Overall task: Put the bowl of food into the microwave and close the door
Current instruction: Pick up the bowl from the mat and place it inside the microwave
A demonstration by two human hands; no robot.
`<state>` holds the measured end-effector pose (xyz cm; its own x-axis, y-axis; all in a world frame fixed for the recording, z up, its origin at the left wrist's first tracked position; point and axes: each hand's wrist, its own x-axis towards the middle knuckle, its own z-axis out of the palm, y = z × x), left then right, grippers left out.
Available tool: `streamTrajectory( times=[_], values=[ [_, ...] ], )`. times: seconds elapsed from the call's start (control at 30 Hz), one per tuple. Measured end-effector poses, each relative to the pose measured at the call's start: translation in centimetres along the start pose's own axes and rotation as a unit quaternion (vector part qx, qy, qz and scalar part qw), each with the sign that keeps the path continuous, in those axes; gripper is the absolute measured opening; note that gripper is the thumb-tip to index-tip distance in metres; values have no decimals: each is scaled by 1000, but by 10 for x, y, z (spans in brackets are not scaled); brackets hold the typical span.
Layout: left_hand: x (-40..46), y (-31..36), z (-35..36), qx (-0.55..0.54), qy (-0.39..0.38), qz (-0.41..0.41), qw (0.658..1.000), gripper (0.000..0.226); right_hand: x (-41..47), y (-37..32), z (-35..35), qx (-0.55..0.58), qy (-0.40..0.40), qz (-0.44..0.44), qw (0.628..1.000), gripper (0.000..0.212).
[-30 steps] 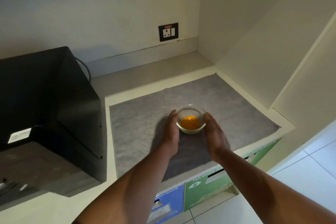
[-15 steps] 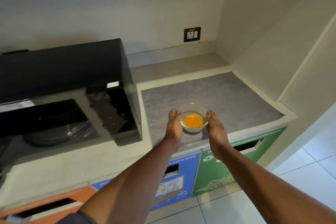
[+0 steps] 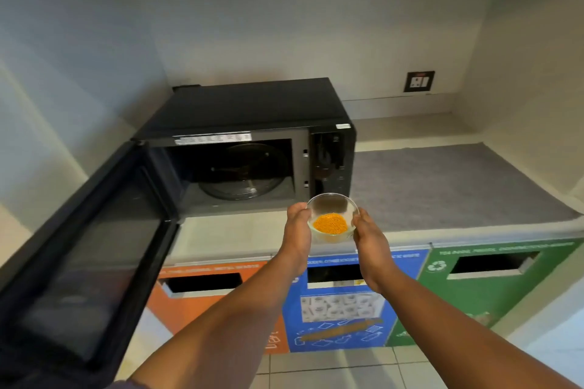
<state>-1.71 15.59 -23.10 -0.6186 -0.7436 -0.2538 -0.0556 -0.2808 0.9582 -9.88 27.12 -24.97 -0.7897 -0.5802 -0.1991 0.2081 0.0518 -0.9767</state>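
Observation:
A small clear glass bowl (image 3: 332,218) with orange food in it is held in the air between my left hand (image 3: 297,230) and my right hand (image 3: 369,240), each gripping one side. It hangs over the counter's front edge, just in front of the black microwave's (image 3: 252,110) control panel. The microwave door (image 3: 85,256) is swung wide open to the left. Inside the cavity a glass turntable (image 3: 243,180) lies flat, with nothing on it.
A grey mat (image 3: 448,180) covers the counter to the right of the microwave. Below the counter edge are orange (image 3: 202,303), blue (image 3: 338,309) and green (image 3: 493,281) waste bin fronts with slots. A wall socket (image 3: 419,81) sits on the back wall.
Both hands lifted the bowl off the grey mat and carried it left toward the microwave. My view swung left, so the open door and cavity now show.

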Motion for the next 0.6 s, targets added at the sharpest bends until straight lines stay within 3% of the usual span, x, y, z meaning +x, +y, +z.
streamTrajectory(
  times=[0.33,0.6],
  values=[
    [14,31,-112,-33,63,35,997,22,12,-6,117,-6,-63,5,998,53],
    [99,59,-151,-71,112,51,990,21,95,-12,184,12,-130,-16,991,44]
  ],
)
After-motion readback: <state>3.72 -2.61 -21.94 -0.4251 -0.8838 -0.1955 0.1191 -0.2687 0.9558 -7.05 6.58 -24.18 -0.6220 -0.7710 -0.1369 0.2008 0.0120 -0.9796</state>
